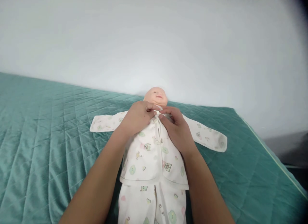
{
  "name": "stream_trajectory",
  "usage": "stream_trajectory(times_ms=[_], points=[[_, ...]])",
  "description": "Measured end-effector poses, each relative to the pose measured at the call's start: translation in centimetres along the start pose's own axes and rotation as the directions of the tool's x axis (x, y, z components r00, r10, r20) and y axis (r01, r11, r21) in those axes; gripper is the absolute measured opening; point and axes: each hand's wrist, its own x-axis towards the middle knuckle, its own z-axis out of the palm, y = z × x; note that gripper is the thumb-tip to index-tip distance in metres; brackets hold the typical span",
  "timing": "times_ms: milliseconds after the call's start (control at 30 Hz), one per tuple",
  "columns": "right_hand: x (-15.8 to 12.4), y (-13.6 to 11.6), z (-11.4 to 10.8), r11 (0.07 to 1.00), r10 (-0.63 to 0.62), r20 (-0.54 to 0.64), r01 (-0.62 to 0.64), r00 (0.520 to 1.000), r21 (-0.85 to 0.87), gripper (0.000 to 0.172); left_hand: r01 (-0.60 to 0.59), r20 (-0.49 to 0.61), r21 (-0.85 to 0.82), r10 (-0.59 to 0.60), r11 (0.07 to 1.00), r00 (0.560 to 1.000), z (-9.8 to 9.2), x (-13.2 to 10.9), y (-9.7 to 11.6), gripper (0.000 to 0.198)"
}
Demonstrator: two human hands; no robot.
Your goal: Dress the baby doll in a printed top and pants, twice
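A baby doll (156,95) lies on its back, dressed in a white baby jacket (149,159) printed with small animals and green shapes. Matching white trousers (137,204) cover its legs. At the jacket's neckline, my left hand (141,116) pinches the collar edge between thumb and fingers. Just to the right, my right hand (175,126) grips the other side of the collar, its fingertips close to the left ones. A button (162,141) shows lower down on the jacket front. Whatever fastening lies between my fingertips is too small to make out.
Under the doll spreads a green quilted bed cover (60,137), its edge running down the right side. A pale wall (154,41) rises behind the doll's head. Both jacket sleeves stretch out sideways on the cover.
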Motion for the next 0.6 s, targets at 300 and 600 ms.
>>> stream_trajectory(times_ms=[300,600], points=[[-0.1,0.3,0.1,0.999,-0.045,-0.026,0.045,0.999,0.026,0.012,0.004,0.0,0.086,-0.004,0.996,1.0,-0.9,-0.1,0.1,0.031],[-0.1,-0.5,0.1,1.0,0.009,-0.051,-0.009,0.999,0.001,0.016,0.012,-0.098,0.015,-0.011,1.0,0.995,0.2,0.4,-0.4,0.013]])
